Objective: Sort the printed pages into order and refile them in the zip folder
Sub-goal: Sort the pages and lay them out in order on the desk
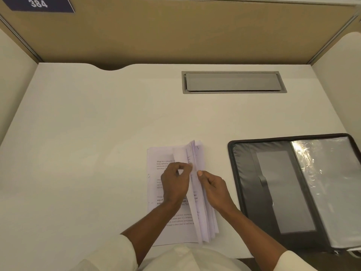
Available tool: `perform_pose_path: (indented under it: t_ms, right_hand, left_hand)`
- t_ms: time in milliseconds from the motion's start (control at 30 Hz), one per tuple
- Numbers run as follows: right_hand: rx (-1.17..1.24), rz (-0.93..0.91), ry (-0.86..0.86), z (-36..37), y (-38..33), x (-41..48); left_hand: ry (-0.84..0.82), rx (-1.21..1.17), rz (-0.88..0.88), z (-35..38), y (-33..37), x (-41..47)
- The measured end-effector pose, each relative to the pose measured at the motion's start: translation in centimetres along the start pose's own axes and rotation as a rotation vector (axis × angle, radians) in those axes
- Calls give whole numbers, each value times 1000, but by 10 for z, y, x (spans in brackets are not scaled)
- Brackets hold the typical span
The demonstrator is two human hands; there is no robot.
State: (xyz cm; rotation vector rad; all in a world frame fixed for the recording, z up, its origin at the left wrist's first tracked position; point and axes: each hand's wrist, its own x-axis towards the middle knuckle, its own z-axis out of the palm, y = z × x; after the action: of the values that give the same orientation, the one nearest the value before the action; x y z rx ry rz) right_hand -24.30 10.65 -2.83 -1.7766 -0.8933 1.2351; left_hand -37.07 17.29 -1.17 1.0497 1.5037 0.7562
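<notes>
Near the front edge of the white bench (97,133), straight ahead of the person, lies the stack of printed pages (156,227), its bottom sheets flat and its upper sheets lifted along the right side so that they stand fanned on edge. The left grip (174,184) reaches over the flat text and pinches the raised sheets between thumb and fingertips. The right grip (214,187) meets them from the other side, thumb pressed against the fanned edges and fingers curled underneath. Handwritten marks show at the top corners of the fanned sheets. Just to the right of the stack, apart from it, the black zip folder (242,173) lies opened flat, with a dark pocket on its left half and a shiny clear plastic sleeve on its right half, which runs past the picture's edge. Farther back a grey hatch (233,82) is set into the bench. Cream sleeves (109,255) cover both forearms.
</notes>
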Motion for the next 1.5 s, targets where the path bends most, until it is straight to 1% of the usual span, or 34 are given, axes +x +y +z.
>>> perform_pose_path:
  t_ms: [100,167,300,467,600,700,800,933,967,1033,1133,1233,1367,1500]
  right_hand:
    - [-79,-58,6,3,2,-5]
    - [-113,-63,3,4,6,-5]
    - [-59,-25,0,2,0,-10]
    - [43,58,52,-3,-5,-9]
    - [163,139,58,-6,-7,-8]
    - [203,150,47,-8,-11,-9]
    - [193,160,62,-8,-6,-9]
    - [191,155,70,-9,-4,-7]
    - [190,148,69,-8,-6,-7]
    - [162,122,68,-7,-7,-8]
    - [109,47,63,-4,-6,-8]
    - [105,-8,37,-1,-2,-8]
    - [141,-13,29,0,0,-8]
    - [127,-15,36,-4,1,-8]
  left_hand:
    - [4,98,48,3,5,-2]
    - [13,142,67,4,4,-2]
    - [51,187,59,3,2,0]
    - [84,112,-43,-1,8,2]
    - [107,61,-41,-2,3,1]
    - [114,43,-19,-5,3,-2]
    - [111,20,80,-10,1,-4]
    - [77,138,300,-12,-9,0]
    - [81,153,330,-10,-10,0]
    - [74,183,308,-6,-11,-3]
    - [10,220,255,1,-6,-6]
    - [-17,258,235,8,0,-5]
    - [3,314,243,13,0,-4]
    - [67,309,236,13,1,-4]
